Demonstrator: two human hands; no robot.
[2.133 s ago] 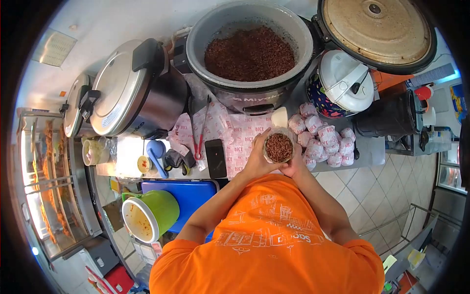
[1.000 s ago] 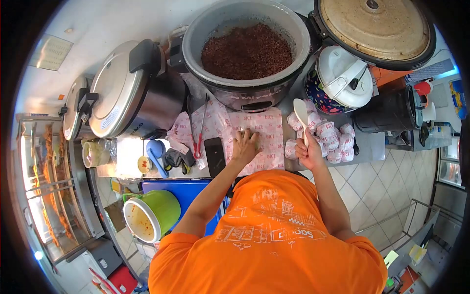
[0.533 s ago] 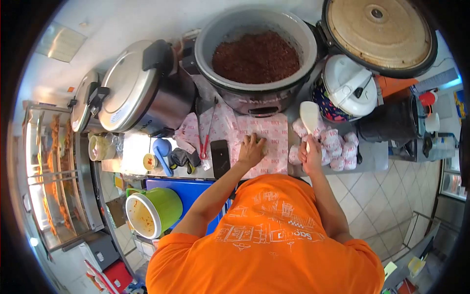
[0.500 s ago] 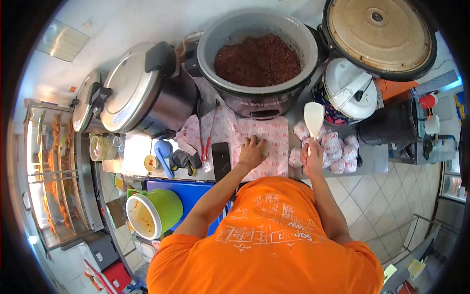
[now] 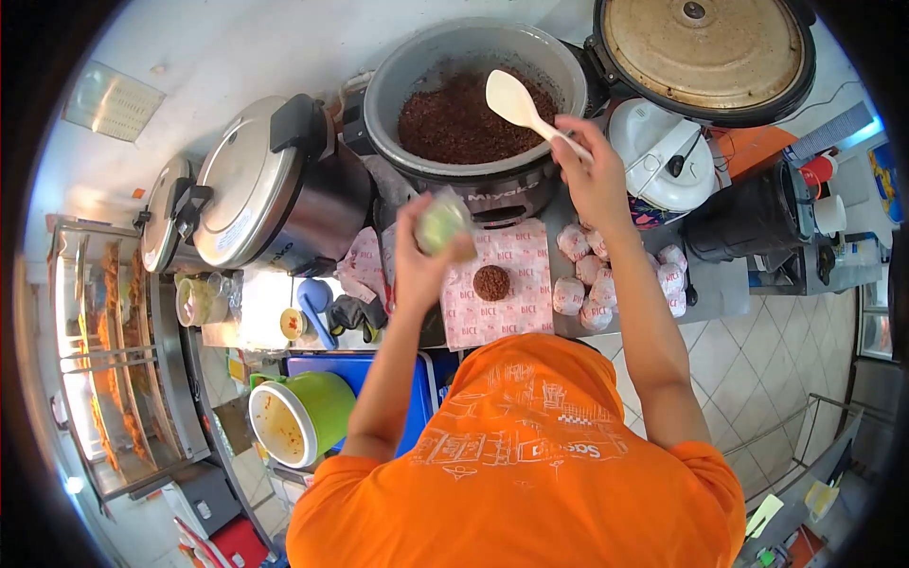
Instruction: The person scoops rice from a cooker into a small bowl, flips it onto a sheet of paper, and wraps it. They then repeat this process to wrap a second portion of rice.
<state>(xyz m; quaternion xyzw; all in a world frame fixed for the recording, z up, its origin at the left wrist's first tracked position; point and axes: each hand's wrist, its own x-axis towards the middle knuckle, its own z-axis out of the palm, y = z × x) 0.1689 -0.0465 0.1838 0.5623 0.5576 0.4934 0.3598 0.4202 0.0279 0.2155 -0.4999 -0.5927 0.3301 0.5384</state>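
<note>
My right hand (image 5: 595, 175) grips a white rice paddle (image 5: 511, 98) by its handle, the blade tilted over the front of an open rice cooker (image 5: 379, 106) of dark reddish-brown rice (image 5: 431, 128). Just below the cooker, my left hand (image 5: 417, 267) is closed round a small pale-green cup (image 5: 441, 225), slightly blurred. A round mound of dark rice (image 5: 491, 283) lies on pink "RICE" printed wrapping paper (image 5: 471, 327), right of my left hand. Several paper-wrapped rice bundles (image 5: 597, 315) sit to the right of the paper, below my right forearm.
Two closed rice cookers (image 5: 251, 185) stand on the left, beside a blue scoop (image 5: 314, 298) and a small bowl (image 5: 292, 323). A white-lidded pot (image 5: 663, 151) and a large open lid (image 5: 701, 57) are at right. A green bucket (image 5: 322, 412) stands below the counter.
My left hand has lifted off the paper with the green cup, exposing the rice mound. My right hand has carried the paddle up from the wrapped bundles to the cooker.
</note>
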